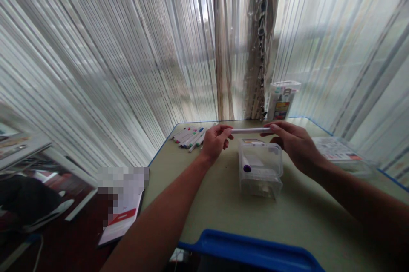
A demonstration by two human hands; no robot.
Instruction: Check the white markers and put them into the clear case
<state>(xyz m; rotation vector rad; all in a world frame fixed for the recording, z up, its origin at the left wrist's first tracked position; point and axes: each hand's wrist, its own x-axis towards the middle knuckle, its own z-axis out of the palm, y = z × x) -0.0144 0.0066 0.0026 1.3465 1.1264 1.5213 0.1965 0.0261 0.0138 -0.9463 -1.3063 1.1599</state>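
A white marker (251, 130) is stretched level between my two hands, above the far side of the table. My left hand (217, 138) pinches its left end, and my right hand (289, 138) grips its right end, so both tips are hidden by fingers. Just below the marker stands a clear plastic box (262, 184) with its lid raised. Inside lies a marker with a purple end (247, 168). Left of my left hand, a loose pile of white markers (190, 138) with coloured ends rests on the table.
The pale table (204, 195) has a blue rim and a blue tray edge (255, 244) at the front. At the back right stands a tall clear container (283, 101). A flat clear case (338, 153) lies behind my right forearm. Striped curtains (134, 50) hang behind.
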